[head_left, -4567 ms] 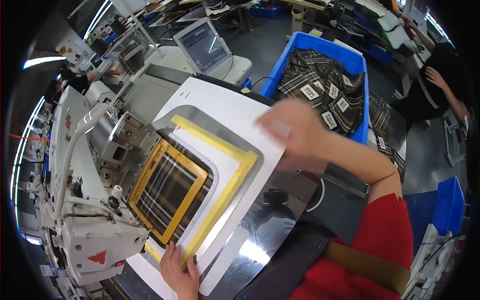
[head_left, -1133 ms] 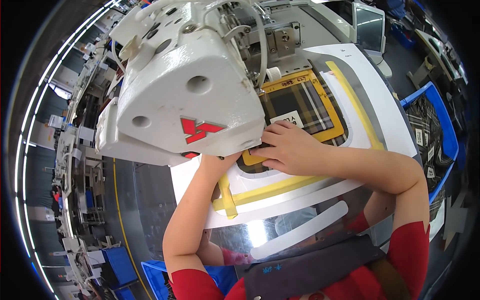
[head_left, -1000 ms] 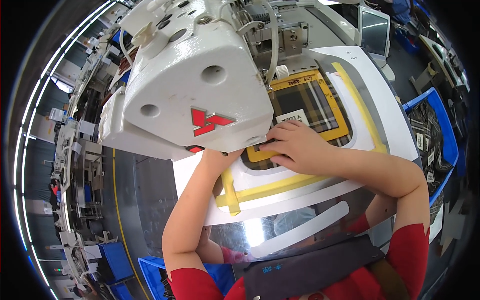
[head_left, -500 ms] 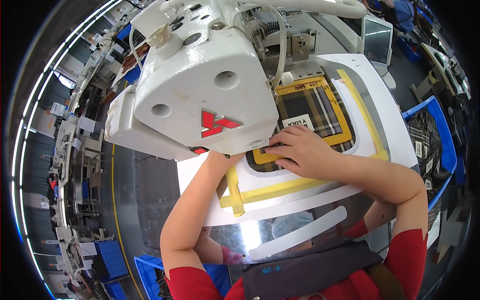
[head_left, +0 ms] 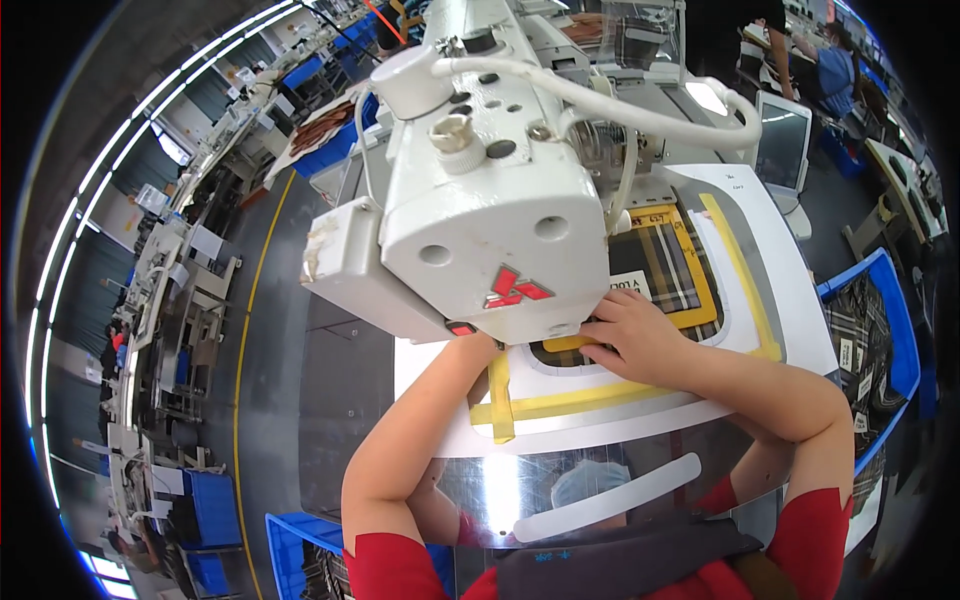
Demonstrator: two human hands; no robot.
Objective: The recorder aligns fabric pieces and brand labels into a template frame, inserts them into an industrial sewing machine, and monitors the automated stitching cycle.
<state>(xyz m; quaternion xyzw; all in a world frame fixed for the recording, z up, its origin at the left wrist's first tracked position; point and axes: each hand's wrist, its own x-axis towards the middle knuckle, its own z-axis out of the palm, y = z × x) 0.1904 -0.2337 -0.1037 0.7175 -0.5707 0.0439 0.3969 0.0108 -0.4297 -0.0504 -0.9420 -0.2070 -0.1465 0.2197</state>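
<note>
A white sewing machine head [head_left: 490, 235] hangs over the left part of a yellow frame [head_left: 694, 275]. Dark plaid fabric [head_left: 672, 262] lies inside the frame, with a small pale label [head_left: 630, 284] on it. My right hand [head_left: 640, 338] rests on the frame's near side beside the label, fingers stretched forward and the thumb apart. My left hand [head_left: 474, 350] reaches under the machine head from the left; its fingers are hidden there. Beneath lies a white sheet [head_left: 425, 405] edged with yellow tape [head_left: 590, 402].
A shiny metal surface [head_left: 470, 490] with a white strip [head_left: 610, 498] lies nearest me. At the right, a blue crate [head_left: 905, 335] holds plaid pieces [head_left: 850, 315]. Another blue crate [head_left: 285, 545] stands at lower left. A monitor [head_left: 780, 145] is beyond the sheet.
The whole view has shifted, so the machine and sheet sit lower and further right in the picture. Both hands keep nearly the same places at the frame and under the machine head.
</note>
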